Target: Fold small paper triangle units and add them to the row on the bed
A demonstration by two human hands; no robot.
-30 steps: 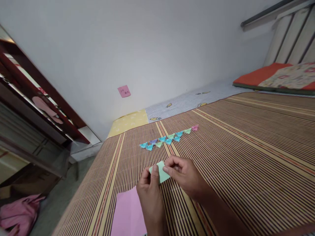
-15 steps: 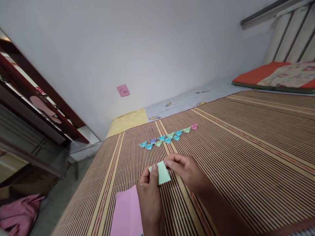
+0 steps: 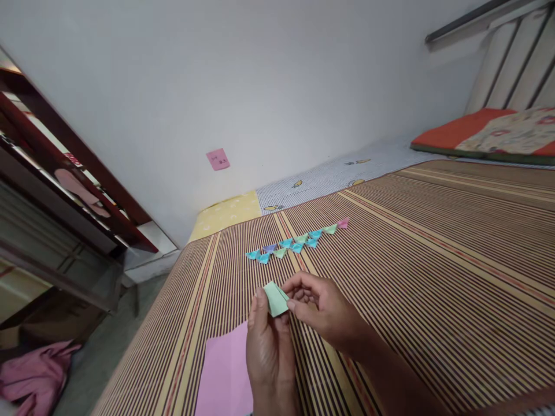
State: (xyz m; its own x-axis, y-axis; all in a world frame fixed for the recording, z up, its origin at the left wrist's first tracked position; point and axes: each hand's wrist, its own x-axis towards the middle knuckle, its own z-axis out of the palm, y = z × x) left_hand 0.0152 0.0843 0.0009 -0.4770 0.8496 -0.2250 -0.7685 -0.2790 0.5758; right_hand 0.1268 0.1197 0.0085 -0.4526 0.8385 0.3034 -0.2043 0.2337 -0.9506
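Note:
Both of my hands pinch a small light green paper (image 3: 274,299) above a striped woven mat (image 3: 425,271). My left hand (image 3: 267,352) grips its left edge with thumb and fingers. My right hand (image 3: 325,312) holds its right side, fingers curled, and one corner of the paper is folded over. Beyond the hands, a row of small folded paper triangles (image 3: 297,243) in blue, green, purple and pink lies on the mat. A pink sheet of paper (image 3: 223,375) lies flat on the mat under my left wrist.
The mat covers a bed with a yellow and checked sheet (image 3: 303,188) showing at the wall. A pink sticky note (image 3: 217,159) is on the white wall. An orange and patterned pillow (image 3: 489,134) lies far right. Dark wooden furniture (image 3: 52,190) and pink cloth (image 3: 32,375) stand left.
The green paper was a flat rectangle before; now one side is folded in and it is narrower. My left hand has turned more upright, and my right fingers have shifted along the fold.

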